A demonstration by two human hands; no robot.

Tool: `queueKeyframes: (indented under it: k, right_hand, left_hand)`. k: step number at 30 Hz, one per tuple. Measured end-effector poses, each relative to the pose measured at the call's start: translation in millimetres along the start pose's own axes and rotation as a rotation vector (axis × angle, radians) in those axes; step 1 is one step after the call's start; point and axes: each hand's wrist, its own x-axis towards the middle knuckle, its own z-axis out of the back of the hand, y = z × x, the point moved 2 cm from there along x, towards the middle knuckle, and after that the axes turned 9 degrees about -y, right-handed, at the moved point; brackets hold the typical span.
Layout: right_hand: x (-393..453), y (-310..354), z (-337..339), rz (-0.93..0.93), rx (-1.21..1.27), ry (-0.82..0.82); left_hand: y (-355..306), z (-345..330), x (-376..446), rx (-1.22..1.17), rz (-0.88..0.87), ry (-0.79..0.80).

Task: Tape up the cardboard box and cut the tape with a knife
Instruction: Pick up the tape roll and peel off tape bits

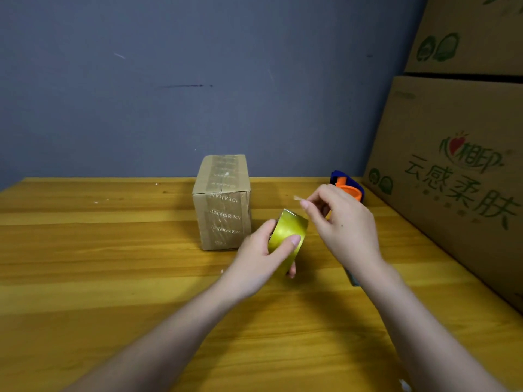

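Note:
A small cardboard box (223, 202) stands upright on the wooden table (99, 264), with printed tape strips over its top and front. Just right of it my left hand (263, 258) grips a yellowish tape roll (290, 236), held above the table. My right hand (345, 222) is raised beside the roll and pinches the loose tape end (297, 198) between thumb and forefinger. A dark thin object (352, 277), possibly the knife, lies on the table, mostly hidden under my right wrist.
A blue and orange tape dispenser (349, 185) sits at the back right of the table, behind my right hand. Large printed cartons (458, 165) are stacked along the right edge. A blue-grey wall (198, 80) closes the back.

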Motion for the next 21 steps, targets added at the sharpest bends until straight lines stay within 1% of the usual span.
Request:
queueKeyframes:
  k: [3,4,5,8,11,13,15,17,18,20,21]
  right_hand:
    - [-1,7,3,0.184,-0.147,-0.030]
    - [-1,9,5,0.218,-0.162,-0.042]
    - [-1,12,7,0.239,-0.161,-0.059]
    - [0,25,16,0.341,-0.170,-0.106]
    - [4,35,26,0.386,-0.159,-0.139]
    - [11,34,30,0.332,-0.124,-0.150]
    - [19,26,27,0.158,-0.029,-0.120]
    - [27,11,21,-0.069,0.117,-0.069]
    - [28,3,17,-0.152,0.164,-0.048]
    - [29,-8,11,-0.234,0.181,-0.029]
    - [30,-11,9,-0.256,0.184,-0.026]
  left_hand:
    - [1,1,4,0.353,-0.071,-0.040]
    - [0,2,7,0.413,-0.063,-0.052]
    - [-1,2,9,0.404,-0.023,-0.055]
    - [-5,1,12,0.082,0.170,-0.057]
    - [-14,-1,16,-0.053,0.215,-0.072]
    - [-17,-3,17,-0.157,0.291,-0.049]
    - [-16,-2,14,-0.179,0.306,0.008]
    - [-15,0,8,-0.233,0.237,0.088]
    - [-15,1,3,-0.290,0.202,0.112]
    - [-17,4,-3,-0.361,0.133,0.109]
    - [-18,6,-4,-0.331,0.083,0.085]
